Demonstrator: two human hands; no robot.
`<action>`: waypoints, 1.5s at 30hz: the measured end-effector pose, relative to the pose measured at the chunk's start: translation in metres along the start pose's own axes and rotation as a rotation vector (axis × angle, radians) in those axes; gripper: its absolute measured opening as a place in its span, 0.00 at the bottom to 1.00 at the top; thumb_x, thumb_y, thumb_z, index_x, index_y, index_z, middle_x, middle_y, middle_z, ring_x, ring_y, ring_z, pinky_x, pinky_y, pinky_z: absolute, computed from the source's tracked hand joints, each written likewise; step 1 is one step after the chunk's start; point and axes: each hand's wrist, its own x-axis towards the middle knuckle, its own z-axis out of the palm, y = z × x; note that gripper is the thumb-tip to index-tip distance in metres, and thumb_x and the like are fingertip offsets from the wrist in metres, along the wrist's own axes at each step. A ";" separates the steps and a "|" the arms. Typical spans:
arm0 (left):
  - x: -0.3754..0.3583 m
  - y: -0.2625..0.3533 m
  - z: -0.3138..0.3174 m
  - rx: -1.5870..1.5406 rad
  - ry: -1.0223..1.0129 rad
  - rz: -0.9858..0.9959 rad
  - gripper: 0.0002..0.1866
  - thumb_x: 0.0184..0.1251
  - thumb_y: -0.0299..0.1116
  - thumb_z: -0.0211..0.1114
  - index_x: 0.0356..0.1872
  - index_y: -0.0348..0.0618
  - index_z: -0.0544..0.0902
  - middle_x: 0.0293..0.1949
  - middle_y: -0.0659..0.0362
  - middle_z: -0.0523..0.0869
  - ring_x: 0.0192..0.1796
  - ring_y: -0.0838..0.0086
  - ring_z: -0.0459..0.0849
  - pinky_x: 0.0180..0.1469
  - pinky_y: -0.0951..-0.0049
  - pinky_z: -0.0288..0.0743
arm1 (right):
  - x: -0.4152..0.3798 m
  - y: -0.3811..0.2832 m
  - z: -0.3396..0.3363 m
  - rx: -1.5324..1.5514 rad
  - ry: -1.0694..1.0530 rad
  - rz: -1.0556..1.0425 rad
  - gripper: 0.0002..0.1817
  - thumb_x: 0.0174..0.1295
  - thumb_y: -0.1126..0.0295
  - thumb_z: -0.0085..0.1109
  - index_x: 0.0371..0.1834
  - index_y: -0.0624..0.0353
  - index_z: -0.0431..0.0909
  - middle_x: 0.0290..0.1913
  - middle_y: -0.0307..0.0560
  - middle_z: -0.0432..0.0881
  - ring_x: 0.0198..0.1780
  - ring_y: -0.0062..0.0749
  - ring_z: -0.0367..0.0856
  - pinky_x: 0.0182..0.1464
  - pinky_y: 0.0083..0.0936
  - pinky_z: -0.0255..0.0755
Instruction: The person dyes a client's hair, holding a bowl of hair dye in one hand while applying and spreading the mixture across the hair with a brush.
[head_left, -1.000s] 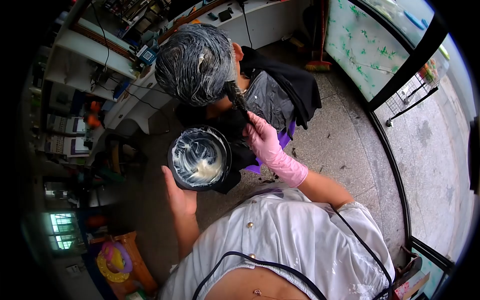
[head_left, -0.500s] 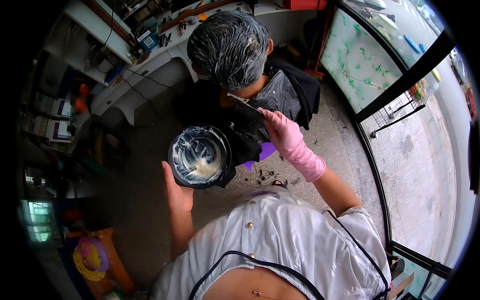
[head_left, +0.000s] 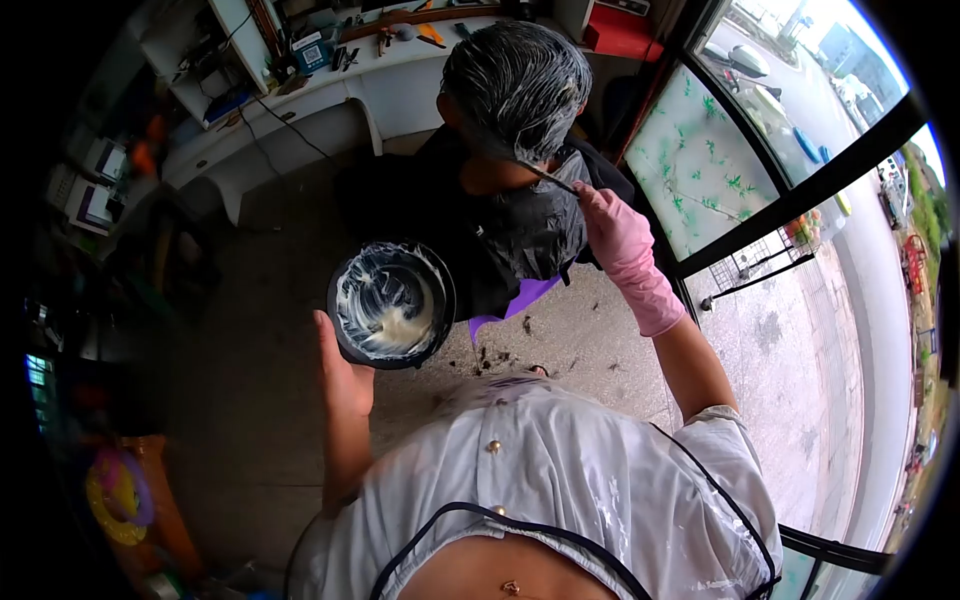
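Holding one black mixing bowl (head_left: 391,304) from beneath in the left hand (head_left: 343,372), bare, fingers wrapped on its near rim and underside, bowl tilted toward the camera and smeared inside with white cream pooling at the bottom. Gripping one thin tint brush (head_left: 545,176) in the right hand (head_left: 612,222), gloved in pink, fingers closed tight around the handle, brush tip touching the lower edge of the hair (head_left: 520,85) just above the neck. Sitting ahead and below, one other person, head coated all over in pale cream, one dark cape (head_left: 500,235) draped over the shoulders, one purple edge showing beneath it. Keeping the bowl well apart from the head, left of the brush, near the cape's lower edge. Standing on a speckled stone floor (head_left: 590,330) with several small dark hair clippings scattered just beyond the white smock (head_left: 560,480). Running along the far wall, one white counter (head_left: 330,95) cluttered with small tools and cables, too small to tell apart. Rising at the right, glass panels in dark frames, one frosted pane (head_left: 700,160) printed with green leaves, pavement showing outside.
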 end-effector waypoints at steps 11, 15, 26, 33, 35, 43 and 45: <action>-0.015 -0.013 0.026 -0.049 0.109 0.106 0.31 0.64 0.56 0.48 0.57 0.39 0.67 0.56 0.56 0.72 0.58 0.69 0.69 0.59 0.64 0.64 | 0.030 0.049 -0.023 -0.129 -0.006 -0.211 0.18 0.56 0.71 0.49 0.51 0.49 0.72 0.24 0.44 0.71 0.25 0.38 0.75 0.24 0.31 0.68; -0.015 -0.019 0.027 -0.108 0.082 0.143 0.30 0.66 0.54 0.48 0.57 0.38 0.67 0.56 0.56 0.72 0.57 0.68 0.70 0.59 0.64 0.64 | 0.051 0.022 0.005 -0.174 -0.173 -0.227 0.12 0.60 0.67 0.48 0.46 0.50 0.74 0.25 0.43 0.73 0.24 0.38 0.76 0.25 0.31 0.69; -0.040 -0.023 0.065 -0.128 0.210 0.218 0.28 0.67 0.54 0.44 0.57 0.42 0.68 0.56 0.58 0.72 0.57 0.70 0.71 0.58 0.65 0.66 | 0.098 0.011 0.010 -0.044 -0.251 -0.418 0.12 0.61 0.66 0.45 0.47 0.48 0.73 0.27 0.46 0.75 0.27 0.40 0.77 0.26 0.33 0.71; -0.045 -0.024 0.097 -0.172 0.351 0.297 0.30 0.68 0.52 0.44 0.58 0.33 0.64 0.56 0.51 0.71 0.58 0.66 0.70 0.59 0.64 0.65 | 0.146 0.051 0.029 0.009 -0.103 -0.454 0.11 0.60 0.66 0.47 0.45 0.49 0.74 0.27 0.45 0.76 0.27 0.41 0.78 0.26 0.33 0.71; -0.044 -0.026 0.093 -0.175 0.359 0.272 0.28 0.68 0.52 0.43 0.58 0.40 0.67 0.56 0.57 0.72 0.57 0.68 0.70 0.57 0.64 0.66 | 0.146 0.058 0.023 0.062 -0.092 -0.443 0.12 0.59 0.67 0.48 0.46 0.47 0.75 0.26 0.43 0.76 0.26 0.38 0.78 0.23 0.31 0.70; -0.052 -0.016 0.115 -0.117 0.428 0.291 0.29 0.68 0.52 0.45 0.58 0.37 0.66 0.56 0.55 0.72 0.57 0.67 0.71 0.58 0.64 0.66 | 0.156 0.044 0.045 0.069 -0.139 -0.458 0.13 0.57 0.70 0.47 0.45 0.49 0.74 0.30 0.47 0.77 0.29 0.41 0.79 0.27 0.34 0.72; -0.050 -0.017 0.119 -0.120 0.434 0.309 0.30 0.67 0.53 0.44 0.58 0.35 0.64 0.56 0.53 0.71 0.58 0.66 0.70 0.58 0.64 0.65 | 0.158 0.060 0.038 0.097 -0.133 -0.413 0.14 0.56 0.71 0.48 0.46 0.49 0.74 0.30 0.47 0.76 0.29 0.42 0.79 0.27 0.35 0.72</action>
